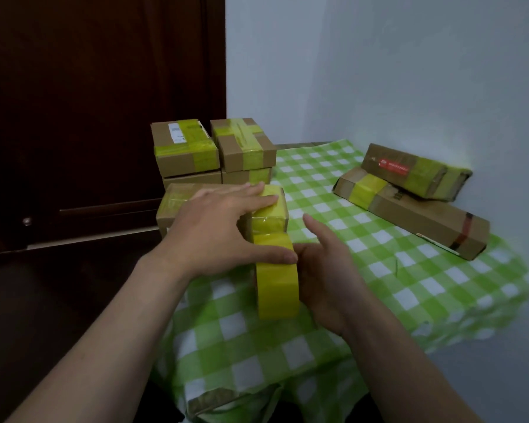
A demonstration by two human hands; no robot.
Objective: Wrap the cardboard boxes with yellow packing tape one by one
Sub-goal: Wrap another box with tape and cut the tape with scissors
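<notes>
On the checked cloth (409, 285), box in hand: a cardboard box (173, 198) lies at the table's left edge under our left hand (220, 230). Yellow tape crosses its left part, and a band runs from the roll up over its right end.
Left hand: released and flat, with straight fingers pressing the box top and the thumb on the rim of the tape roll (277, 285).
Right hand (327, 279): grasping the tape roll, which stands on edge against the box. The index finger sticks out free.
Done, we judge: the four stacked boxes (187, 154) at the back left, two on two, and the two long boxes (409, 209) by the wall, one leaning on the other. All of them bear yellow bands.
Left, we judge: finishing and cutting this band. We see no bare box, though a cardboard scrap (208, 401) peeks out below the cloth.
Count: seven boxes on the table, one roll.
</notes>
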